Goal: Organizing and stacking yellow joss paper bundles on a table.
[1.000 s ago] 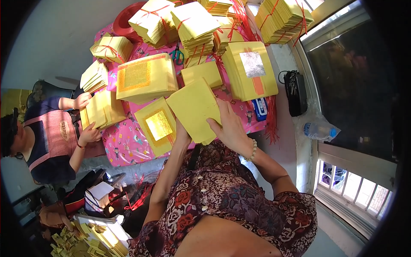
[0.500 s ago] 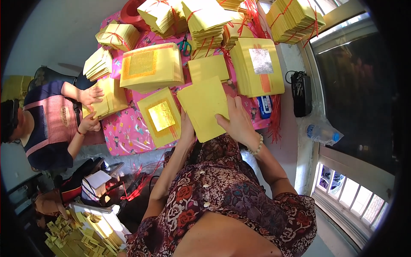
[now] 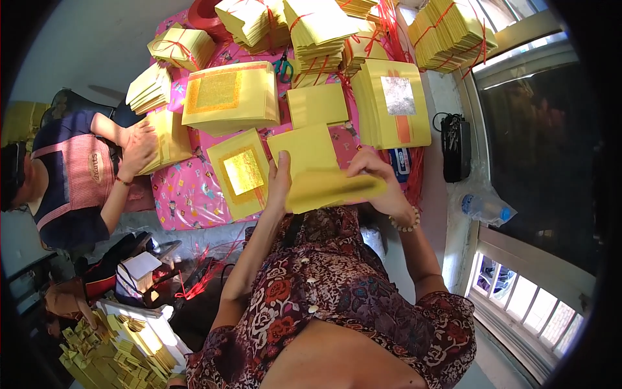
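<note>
In front of my body I hold yellow paper sheets [image 3: 308,148] over the near edge of the table. My left hand [image 3: 278,185] grips their left edge, thumb up along the side. With bent fingers my right hand [image 3: 383,183] grasps the right part, where the near portion curls into a blurred roll [image 3: 334,190]. Just left of my left hand lies a stack of yellow paper with a gold foil square [image 3: 243,174]. A smaller plain yellow stack [image 3: 317,105] lies beyond the sheets. Farther right stands a tall yellow stack with a silver square [image 3: 396,96].
Pink patterned cloth [image 3: 188,201] covers the table. Red-tied yellow bundles [image 3: 317,26] and teal-handled scissors [image 3: 283,68] are at the back. A co-worker's hands [image 3: 138,142] rest on another stack at left. A plastic bottle [image 3: 486,209] lies by the window at right.
The flat sheets now have their near part folded and curled. My right hand has moved slightly right and down, its fingers bent over the paper. The co-worker's hands have come together.
</note>
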`<state>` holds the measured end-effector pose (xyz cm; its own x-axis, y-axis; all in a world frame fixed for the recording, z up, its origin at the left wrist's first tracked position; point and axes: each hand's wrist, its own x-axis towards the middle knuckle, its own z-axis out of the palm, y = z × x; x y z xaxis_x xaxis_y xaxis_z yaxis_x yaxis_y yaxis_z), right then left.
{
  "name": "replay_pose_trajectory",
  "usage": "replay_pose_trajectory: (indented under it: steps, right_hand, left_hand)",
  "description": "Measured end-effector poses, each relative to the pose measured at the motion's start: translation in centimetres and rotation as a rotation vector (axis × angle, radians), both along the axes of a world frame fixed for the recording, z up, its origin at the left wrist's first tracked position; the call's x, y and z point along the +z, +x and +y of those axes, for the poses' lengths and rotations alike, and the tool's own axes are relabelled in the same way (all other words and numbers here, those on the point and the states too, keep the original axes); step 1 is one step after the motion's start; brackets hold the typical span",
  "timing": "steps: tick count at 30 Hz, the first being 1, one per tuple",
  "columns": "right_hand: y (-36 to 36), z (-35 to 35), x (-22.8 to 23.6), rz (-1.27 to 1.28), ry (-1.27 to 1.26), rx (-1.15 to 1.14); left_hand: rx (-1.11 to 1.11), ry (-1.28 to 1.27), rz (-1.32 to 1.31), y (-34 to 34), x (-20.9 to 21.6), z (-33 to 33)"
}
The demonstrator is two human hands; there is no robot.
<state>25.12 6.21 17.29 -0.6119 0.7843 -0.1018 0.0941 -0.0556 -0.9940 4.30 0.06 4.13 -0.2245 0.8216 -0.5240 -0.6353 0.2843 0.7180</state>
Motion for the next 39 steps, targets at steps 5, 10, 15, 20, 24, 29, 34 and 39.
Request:
replay_pose_trajectory:
  steps: [5,10,15,20,24,29,34,39]
  right_hand:
    - [-0.4,2.2,-0.1,0.025,0.770,-0.036]
    - [-1.3,3.2,-2.1,0.003,0.994,-0.057]
    - [-1.5,2.3,-2.8,-0.037,0.990,0.042]
    - [-1.7,1.4,-2.9,-0.147,1.042,0.062]
    - [-1.7,1.0,-3.0,-0.170,1.017,0.007]
    - [-1.8,1.1,-3.3,-0.199,0.978,0.002]
    - [-1.9,0.8,-3.1,-0.244,0.942,0.019]
    - [-1.9,0.5,-2.8,-0.249,0.939,0.026]
  left_hand:
    - [-0.159,-0.012,-0.025,-0.5,2.7,0.6]
    - [-0.280,0.032,0.008,-0.9,2.1,0.7]
    - [-0.424,0.038,-0.026,-0.9,3.2,1.4]
    - [-0.353,0.071,-0.024,-0.6,3.3,1.0]
    - [-0.346,0.012,-0.126,-0.3,4.1,0.8]
    - [-0.316,0.082,-0.170,-0.2,4.7,0.4]
    - [-0.297,0.107,-0.286,-0.2,3.6,-0.2]
    - [-0.305,0.114,-0.256,-0.4,2.0,-1.1]
